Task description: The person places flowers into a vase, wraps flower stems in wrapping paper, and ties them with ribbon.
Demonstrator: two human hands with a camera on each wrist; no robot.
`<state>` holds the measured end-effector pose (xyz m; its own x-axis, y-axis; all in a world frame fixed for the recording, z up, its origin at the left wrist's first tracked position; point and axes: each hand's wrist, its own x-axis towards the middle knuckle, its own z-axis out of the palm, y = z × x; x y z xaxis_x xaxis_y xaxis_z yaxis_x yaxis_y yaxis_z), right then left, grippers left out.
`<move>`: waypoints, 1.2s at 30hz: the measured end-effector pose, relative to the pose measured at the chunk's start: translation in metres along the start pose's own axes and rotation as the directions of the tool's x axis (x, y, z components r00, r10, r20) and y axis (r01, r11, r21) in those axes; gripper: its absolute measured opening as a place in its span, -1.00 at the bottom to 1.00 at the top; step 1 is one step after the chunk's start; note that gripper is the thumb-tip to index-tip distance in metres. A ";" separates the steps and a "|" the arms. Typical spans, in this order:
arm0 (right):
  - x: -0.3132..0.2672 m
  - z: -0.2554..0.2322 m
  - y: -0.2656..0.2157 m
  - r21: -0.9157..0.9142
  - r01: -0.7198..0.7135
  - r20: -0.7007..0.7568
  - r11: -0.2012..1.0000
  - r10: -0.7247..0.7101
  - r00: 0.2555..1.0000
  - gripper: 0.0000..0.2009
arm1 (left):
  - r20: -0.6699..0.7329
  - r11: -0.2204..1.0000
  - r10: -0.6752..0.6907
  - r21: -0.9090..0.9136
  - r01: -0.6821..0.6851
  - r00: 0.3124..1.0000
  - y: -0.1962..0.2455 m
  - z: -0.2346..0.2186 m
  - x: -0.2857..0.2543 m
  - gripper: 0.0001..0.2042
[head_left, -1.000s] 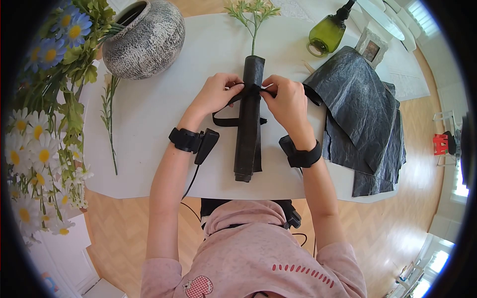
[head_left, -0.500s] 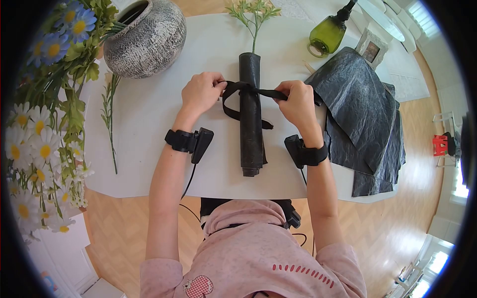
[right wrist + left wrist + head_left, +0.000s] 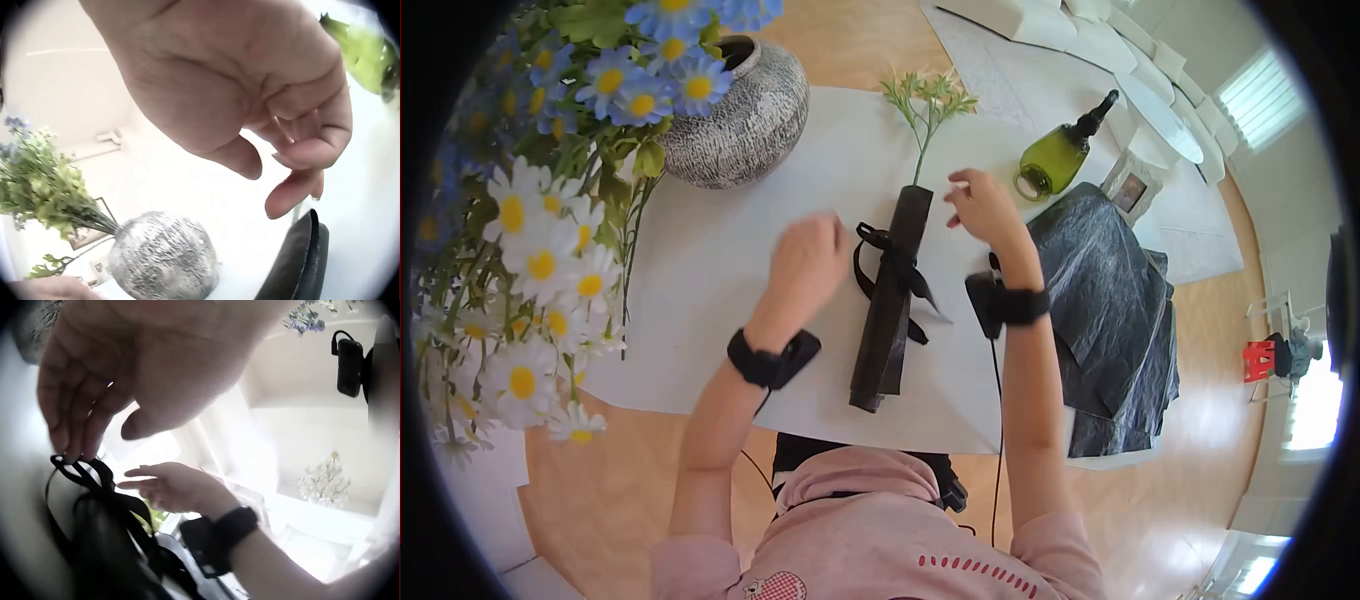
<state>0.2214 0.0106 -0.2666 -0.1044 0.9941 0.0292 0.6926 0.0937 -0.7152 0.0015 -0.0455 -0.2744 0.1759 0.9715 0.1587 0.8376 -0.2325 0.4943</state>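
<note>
A black paper roll (image 3: 878,345) lies on the white table, a green artificial sprig (image 3: 927,105) sticking out of its far end. Round its middle a black ribbon (image 3: 897,260) is tied, with a loop at the left and loose tails at the right. My left hand (image 3: 808,258), blurred by motion, hovers left of the roll; in the left wrist view its fingers (image 3: 74,447) overlap the ribbon loop, the thumb standing apart. On the other side, my right hand (image 3: 985,207) is off the roll near its far end, fingers loosely bent with nothing between them.
At the back left stands a textured grey vase (image 3: 745,125), with blue and white daisies (image 3: 540,265) along the left side. A green glass bottle (image 3: 1052,160), a picture frame (image 3: 1132,188) and crumpled black sheets (image 3: 1100,310) occupy the right. Cables hang from both wrists.
Both hands pulled the ribbon ends outward, then let go; the ribbon now rests as a bow on the roll. The roll has tilted, and the head view has shifted.
</note>
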 end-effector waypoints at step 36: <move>0.047 0.023 -0.004 0.598 -0.534 0.503 0.597 0.239 0.831 -0.76 | 0.616 -0.079 -0.027 -0.786 0.613 0.787 0.027 0.046 -0.009 -0.76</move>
<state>0.1974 0.0556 -0.2785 -0.2797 0.8209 -0.4979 0.0422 -0.5076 -0.8606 0.0459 -0.0586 -0.3019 0.4347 0.7994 -0.4147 -0.3649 0.5774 0.7304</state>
